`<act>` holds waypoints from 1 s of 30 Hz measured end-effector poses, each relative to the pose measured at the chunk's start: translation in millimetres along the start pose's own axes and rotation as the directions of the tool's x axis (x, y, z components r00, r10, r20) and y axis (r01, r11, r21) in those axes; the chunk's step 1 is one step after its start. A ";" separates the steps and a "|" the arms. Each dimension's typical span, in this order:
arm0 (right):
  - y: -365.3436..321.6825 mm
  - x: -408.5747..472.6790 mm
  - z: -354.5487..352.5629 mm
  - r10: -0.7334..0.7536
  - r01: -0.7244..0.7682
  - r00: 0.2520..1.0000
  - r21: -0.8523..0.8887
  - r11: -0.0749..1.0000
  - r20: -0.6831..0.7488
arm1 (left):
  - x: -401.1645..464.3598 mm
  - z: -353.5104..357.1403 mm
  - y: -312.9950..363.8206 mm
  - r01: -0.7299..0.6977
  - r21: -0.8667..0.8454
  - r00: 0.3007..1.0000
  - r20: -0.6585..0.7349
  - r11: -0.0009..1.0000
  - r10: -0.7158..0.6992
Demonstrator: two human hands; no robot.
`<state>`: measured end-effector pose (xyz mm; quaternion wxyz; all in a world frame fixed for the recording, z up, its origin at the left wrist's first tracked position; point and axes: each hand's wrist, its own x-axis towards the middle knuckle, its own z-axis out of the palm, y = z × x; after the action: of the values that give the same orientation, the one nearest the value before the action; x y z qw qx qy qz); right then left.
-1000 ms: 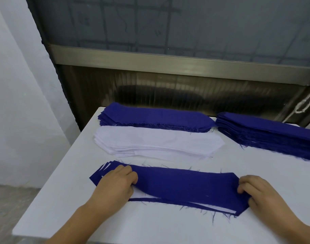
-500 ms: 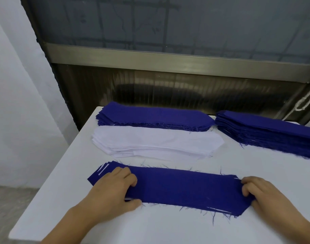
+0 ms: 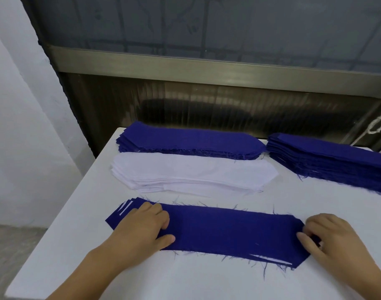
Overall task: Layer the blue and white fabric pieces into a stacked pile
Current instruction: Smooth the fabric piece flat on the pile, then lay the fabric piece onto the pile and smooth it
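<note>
Risk: the near pile [image 3: 217, 230] could skew, since white slivers already peeked out at its left end and near-right corner; sliding either hand would drag the top blue piece off. Pile: long, blue on top, frayed edges, lying at the near side of the table [image 3: 76, 213]. Left hand [image 3: 141, 230] pressed its left end, fingers loosely bent; right hand [image 3: 328, 237] pinched its right end.
</note>
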<state>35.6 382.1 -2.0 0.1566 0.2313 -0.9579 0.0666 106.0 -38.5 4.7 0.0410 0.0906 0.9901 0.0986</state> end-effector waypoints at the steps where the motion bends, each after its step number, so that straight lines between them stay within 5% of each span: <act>1: 4.4 1.8 -1.8 0.046 -0.045 0.999 -0.059 0.997 0.004 | 1.1 -0.1 0.7 0.001 0.011 1.000 0.007 1.000 -0.001; 4: 7.8 10.2 -5.0 0.139 -0.133 0.990 -0.171 0.976 0.022 | 4.0 -1.8 0.8 0.011 0.006 0.999 0.044 1.000 -0.011; 8: -7.5 46.0 -6.6 0.087 -0.087 0.996 0.045 0.995 0.009 | 21.3 -15.1 5.1 0.017 -0.024 0.999 0.041 1.000 -0.016; 12: -30.4 115.3 0.6 -0.023 0.020 1.000 0.228 0.973 0.008 | 67.5 -28.9 17.6 -0.033 -0.079 0.988 -0.154 0.996 0.021; 18: -51.3 226.3 31.4 0.019 -0.042 0.997 0.300 0.953 0.077 | 163.6 -51.6 21.1 -0.034 -0.184 0.906 -0.420 0.982 -0.048; 23: -50.4 263.0 54.3 0.067 -0.147 0.964 0.303 0.942 0.257 | 217.6 -50.1 1.7 0.047 -0.260 0.937 -0.322 0.964 -0.132; 30: -42.3 277.3 68.6 0.030 -0.116 0.966 0.325 0.939 0.256 | 238.3 -48.4 -9.2 0.066 -0.235 0.968 -0.220 0.970 -0.120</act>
<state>-197.3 213.8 27.4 -0.0087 0.2252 -0.9522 0.2061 -133.9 -11.8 34.9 -0.0605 0.0264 0.9736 0.2185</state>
